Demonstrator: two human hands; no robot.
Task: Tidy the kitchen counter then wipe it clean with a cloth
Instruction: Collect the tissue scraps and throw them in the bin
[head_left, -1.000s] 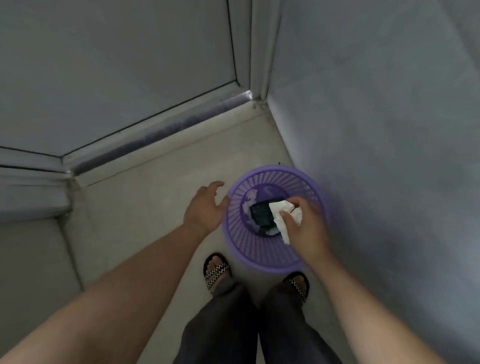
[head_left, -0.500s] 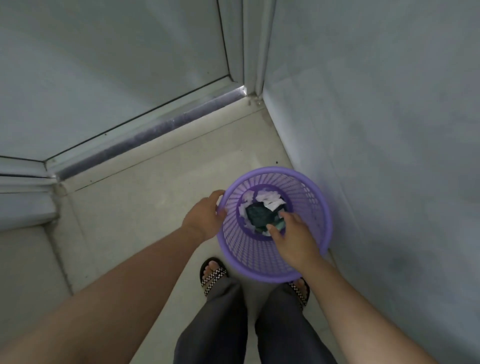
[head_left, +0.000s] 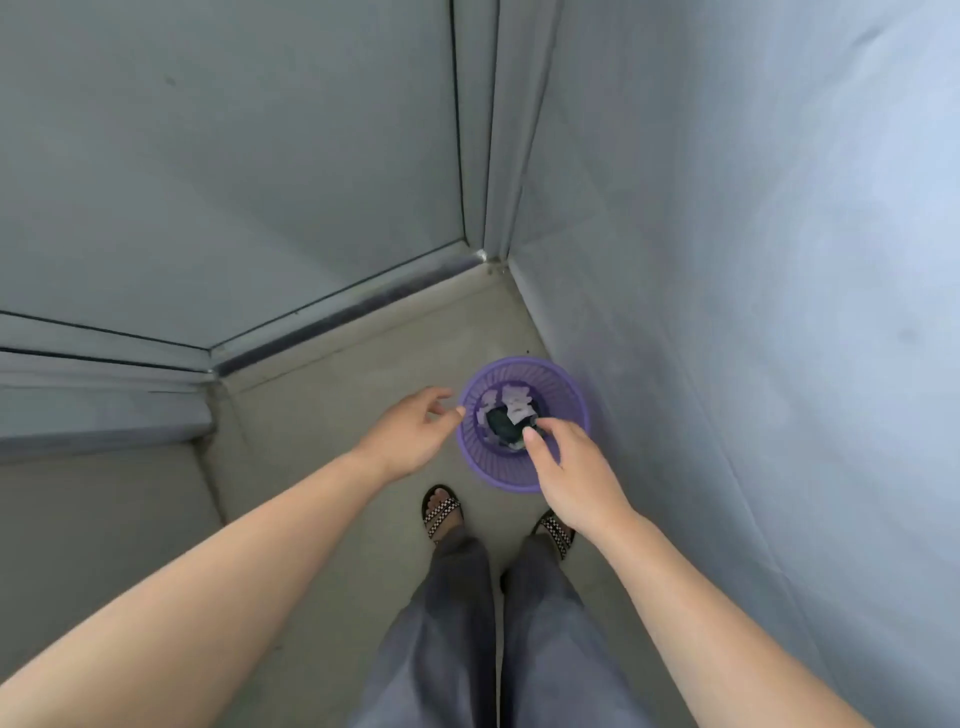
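A purple mesh waste basket (head_left: 563, 395) stands on the floor in the corner by the right wall. Inside it lie white paper scraps (head_left: 514, 400) and a dark crumpled piece (head_left: 503, 423). My right hand (head_left: 571, 467) hangs over the basket's near rim, fingers loosely apart, holding nothing. My left hand (head_left: 410, 431) hovers just left of the rim, open, its fingertips close to the rim.
A grey wall (head_left: 753, 260) rises close on the right. A metal door sill (head_left: 353, 306) and grey panels close the far side. My two sandalled feet (head_left: 441, 512) stand on the beige floor just before the basket.
My right hand let the white paper drop into the basket and has lifted out empty. My left hand came off the rim. The view rose higher above the basket.
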